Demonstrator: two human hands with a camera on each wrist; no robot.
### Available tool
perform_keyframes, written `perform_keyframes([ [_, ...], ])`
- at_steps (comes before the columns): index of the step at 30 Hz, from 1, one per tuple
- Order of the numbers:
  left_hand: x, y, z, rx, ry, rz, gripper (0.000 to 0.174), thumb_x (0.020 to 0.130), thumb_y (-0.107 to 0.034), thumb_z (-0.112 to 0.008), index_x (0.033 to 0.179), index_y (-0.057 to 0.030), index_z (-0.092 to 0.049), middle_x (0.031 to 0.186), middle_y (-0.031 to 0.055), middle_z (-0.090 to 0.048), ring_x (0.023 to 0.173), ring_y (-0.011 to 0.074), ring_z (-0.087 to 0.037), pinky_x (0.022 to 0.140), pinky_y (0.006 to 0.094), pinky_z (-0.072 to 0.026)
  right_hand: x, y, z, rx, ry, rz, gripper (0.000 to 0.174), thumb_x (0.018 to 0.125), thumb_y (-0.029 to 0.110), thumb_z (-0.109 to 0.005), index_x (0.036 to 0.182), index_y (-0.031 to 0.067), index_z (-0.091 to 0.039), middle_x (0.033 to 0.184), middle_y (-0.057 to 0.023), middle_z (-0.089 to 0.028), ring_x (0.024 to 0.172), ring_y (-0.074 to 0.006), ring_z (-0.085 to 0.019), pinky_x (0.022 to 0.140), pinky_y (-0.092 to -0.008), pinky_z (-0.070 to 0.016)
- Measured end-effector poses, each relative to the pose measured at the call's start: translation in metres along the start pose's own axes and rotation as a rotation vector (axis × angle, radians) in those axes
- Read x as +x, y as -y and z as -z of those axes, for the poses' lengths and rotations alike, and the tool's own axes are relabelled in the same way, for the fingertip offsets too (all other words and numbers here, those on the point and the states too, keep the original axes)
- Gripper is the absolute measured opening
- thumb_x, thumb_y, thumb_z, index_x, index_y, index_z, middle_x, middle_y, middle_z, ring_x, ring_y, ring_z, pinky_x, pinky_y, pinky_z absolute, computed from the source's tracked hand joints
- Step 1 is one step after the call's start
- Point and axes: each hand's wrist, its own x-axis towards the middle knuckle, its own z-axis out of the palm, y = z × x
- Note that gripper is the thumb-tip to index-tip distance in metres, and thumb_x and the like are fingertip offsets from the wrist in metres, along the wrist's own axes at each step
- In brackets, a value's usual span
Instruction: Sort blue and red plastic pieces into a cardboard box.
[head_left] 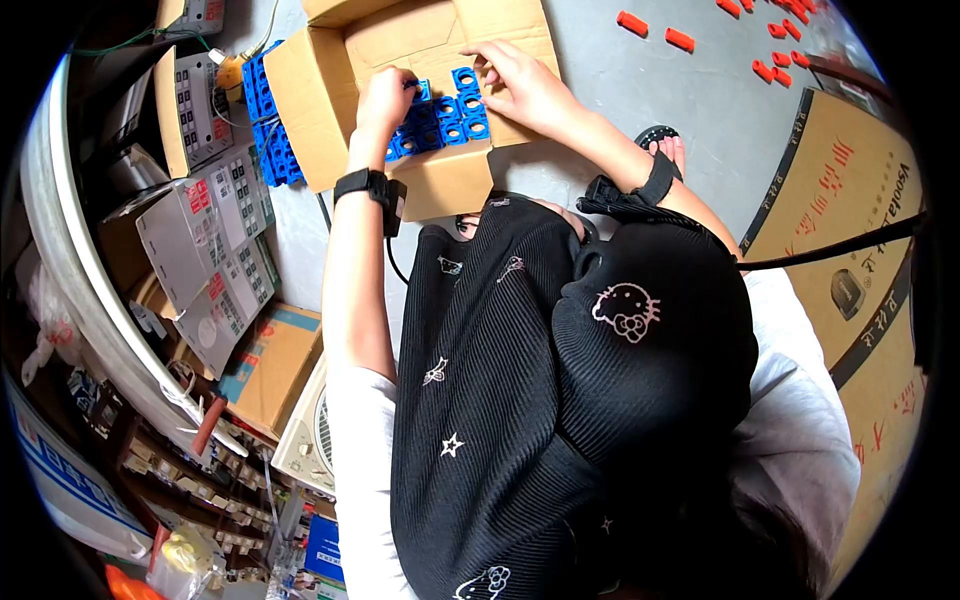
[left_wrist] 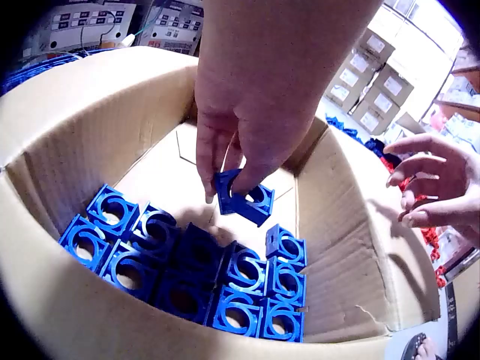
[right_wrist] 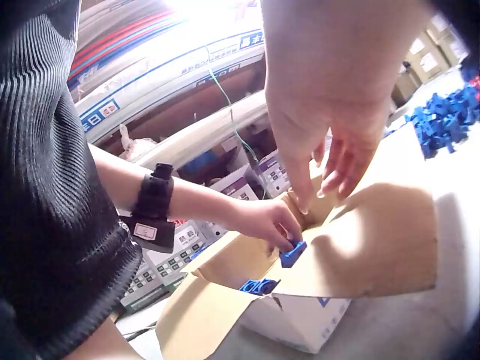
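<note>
My left hand [head_left: 385, 100] is inside an open cardboard box [left_wrist: 337, 247] and pinches a blue plastic pipe clip [left_wrist: 245, 198] between thumb and fingers. The held clip hangs above the box floor in the left wrist view. Below it, several more blue pipe clips [left_wrist: 127, 271] stand side by side in rows along the near wall. My right hand [head_left: 525, 90] is over the right side of the box with its fingers loosely bent and nothing between them. In the right wrist view, its fingertips [right_wrist: 304, 202] point down toward the opening.
Several stacked blue pieces [head_left: 280, 140] stand left of the box. Orange-red tube pieces [head_left: 680, 40] lie scattered on the grey floor at the upper right. A pile of blue parts [right_wrist: 446, 116] shows behind the box. Printed cartons [head_left: 215, 240] line the left, and flat cardboard [head_left: 850, 220] the right.
</note>
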Motion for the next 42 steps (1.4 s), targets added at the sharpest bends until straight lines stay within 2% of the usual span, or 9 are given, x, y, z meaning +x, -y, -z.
perform_keyframes([
  [8,0.024,-0.012,-0.021,0.185,-0.001,-0.069,0.021,0.077,-0.017,-0.066,0.096,-0.0100,-0.067,0.098,0.0128,-0.066,0.094,0.0314,-0.063,0.079,0.0425,-0.0509,-0.001,0.000,-0.002,-0.023,0.012,-0.005,0.052,0.071,-0.001,-0.064,0.120,0.0056,-0.050,0.103,-0.0146,-0.058,0.085,-0.0264,-0.063,0.078,-0.0366,-0.0522],
  [14,0.015,-0.010,-0.029,0.053,-0.200,-0.086,0.022,0.074,-0.016,-0.069,0.095,-0.0092,-0.066,0.100,0.0133,-0.065,0.092,0.0330,-0.062,0.081,0.0423,-0.0497,0.000,-0.001,-0.003,-0.024,0.013,-0.008,0.049,0.071,0.001,-0.065,0.118,0.0043,-0.050,0.104,-0.0148,-0.059,0.083,-0.0264,-0.063,0.078,-0.0370,-0.0523],
  [17,0.010,-0.007,-0.035,0.019,-0.239,-0.077,0.023,0.073,-0.013,-0.070,0.095,-0.0075,-0.066,0.097,0.0138,-0.065,0.089,0.0319,-0.064,0.079,0.0409,-0.0502,-0.001,-0.002,-0.004,-0.041,0.029,-0.007,0.054,0.072,0.004,-0.068,0.123,0.0041,-0.049,0.100,-0.0116,-0.059,0.083,-0.0207,-0.061,0.077,-0.0317,-0.0521],
  [22,0.008,-0.005,-0.045,-0.141,-0.295,-0.036,0.021,0.076,-0.013,-0.070,0.095,-0.0051,-0.068,0.094,0.0147,-0.064,0.084,0.0287,-0.065,0.076,0.0374,-0.0510,-0.001,-0.003,-0.005,-0.067,0.026,0.004,0.050,0.073,0.005,-0.069,0.120,0.0036,-0.052,0.101,-0.0110,-0.059,0.081,-0.0203,-0.062,0.076,-0.0311,-0.0524],
  [32,0.009,-0.010,-0.046,-0.075,-0.321,0.022,0.021,0.076,-0.016,-0.070,0.094,-0.0060,-0.068,0.094,0.0157,-0.064,0.084,0.0323,-0.064,0.076,0.0391,-0.0504,-0.001,-0.005,-0.007,-0.067,0.053,-0.004,0.045,0.073,0.005,-0.069,0.115,0.0034,-0.053,0.100,-0.0104,-0.059,0.080,-0.0193,-0.062,0.073,-0.0306,-0.0522],
  [35,0.014,-0.001,-0.056,-0.143,-0.369,0.152,0.024,0.074,-0.016,-0.072,0.094,-0.0043,-0.067,0.094,0.0177,-0.064,0.086,0.0333,-0.063,0.077,0.0395,-0.0502,-0.001,-0.007,-0.006,-0.049,0.073,0.000,0.044,0.074,0.004,-0.069,0.115,0.0034,-0.054,0.099,-0.0103,-0.059,0.079,-0.0194,-0.061,0.072,-0.0304,-0.0521],
  [37,0.014,0.002,-0.056,-0.240,-0.428,0.201,0.027,0.073,-0.015,-0.073,0.095,-0.0020,-0.066,0.094,0.0191,-0.065,0.087,0.0332,-0.064,0.079,0.0396,-0.0500,-0.001,-0.008,-0.007,-0.021,0.043,0.020,0.040,0.072,0.007,-0.068,0.109,0.0054,-0.053,0.096,-0.0129,-0.060,0.080,-0.0269,-0.063,0.073,-0.0365,-0.0524],
  [41,0.014,0.002,-0.051,-0.167,-0.420,0.154,0.028,0.071,-0.015,-0.074,0.094,-0.0012,-0.066,0.092,0.0183,-0.065,0.086,0.0332,-0.063,0.079,0.0399,-0.0500,-0.001,-0.007,-0.006,-0.008,0.049,0.015,0.040,0.072,0.007,-0.068,0.109,0.0063,-0.053,0.096,-0.0129,-0.060,0.079,-0.0272,-0.063,0.073,-0.0367,-0.0523],
  [42,0.014,0.001,-0.050,-0.166,-0.419,0.155,0.028,0.071,-0.015,-0.074,0.094,-0.0012,-0.066,0.092,0.0183,-0.065,0.086,0.0332,-0.063,0.079,0.0399,-0.0500,-0.002,-0.007,-0.006,-0.029,0.062,0.011,0.041,0.073,0.005,-0.068,0.111,0.0048,-0.054,0.097,-0.0118,-0.060,0.078,-0.0234,-0.063,0.072,-0.0335,-0.0522],
])
